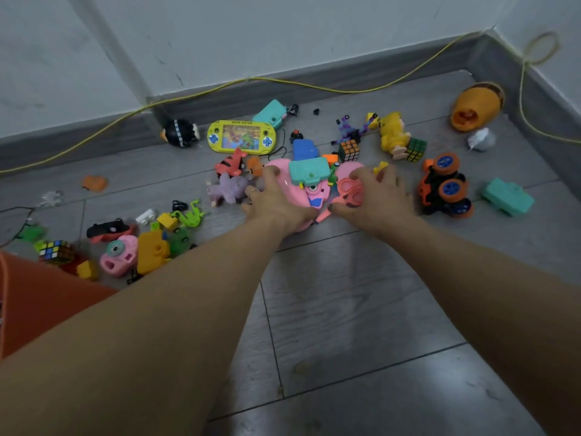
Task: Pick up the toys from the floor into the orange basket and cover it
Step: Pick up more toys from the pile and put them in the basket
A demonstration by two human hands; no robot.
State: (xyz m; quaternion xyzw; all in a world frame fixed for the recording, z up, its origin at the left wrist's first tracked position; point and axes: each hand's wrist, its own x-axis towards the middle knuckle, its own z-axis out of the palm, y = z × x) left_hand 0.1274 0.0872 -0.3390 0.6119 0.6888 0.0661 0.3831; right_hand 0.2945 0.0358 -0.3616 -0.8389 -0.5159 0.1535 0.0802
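Many small toys lie scattered on the grey floor. My left hand (276, 201) and my right hand (374, 196) clasp a pile from both sides: a pink heart-shaped toy (287, 177), a teal toy camera (309, 171), a small pink camera (316, 193) and pink scissors (350, 190). The orange basket (34, 297) shows at the lower left edge, only partly in view. A yellow handheld game (241, 136), cube puzzles (349, 150) and an orange-wheeled car (446, 187) lie around the pile.
A yellow cord (251, 80) runs along the grey skirting board by the walls. An orange container (474, 107) lies on its side in the far right corner. More toys crowd the floor beside the basket, among them a pink camera (121, 254) and a cube puzzle (56, 250).
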